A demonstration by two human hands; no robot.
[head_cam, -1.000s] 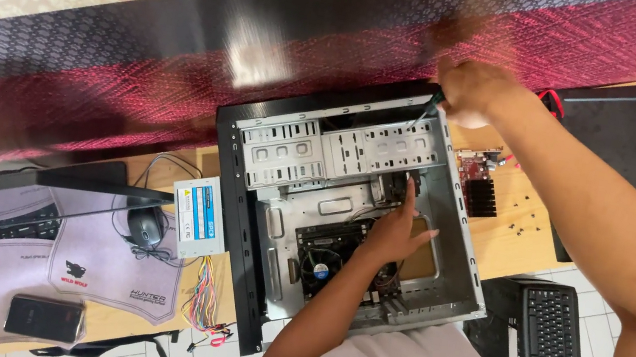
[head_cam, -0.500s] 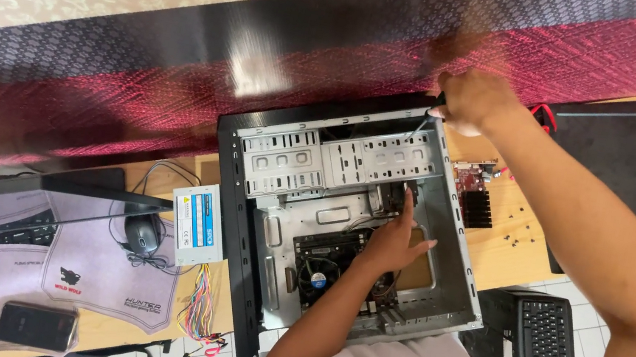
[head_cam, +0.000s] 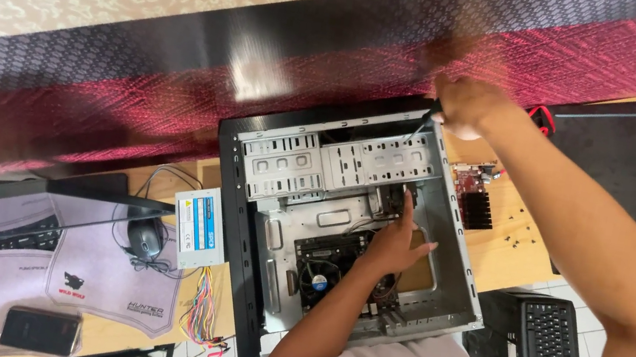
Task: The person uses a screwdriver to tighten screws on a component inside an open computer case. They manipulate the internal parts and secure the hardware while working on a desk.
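The case lay open on the table. The left hand pressed flat inside, released, fingers towards 12 o'clock. The right hand clenched a screwdriver at the 1 o'clock corner. Risk: a slipping tip could gouge the board.
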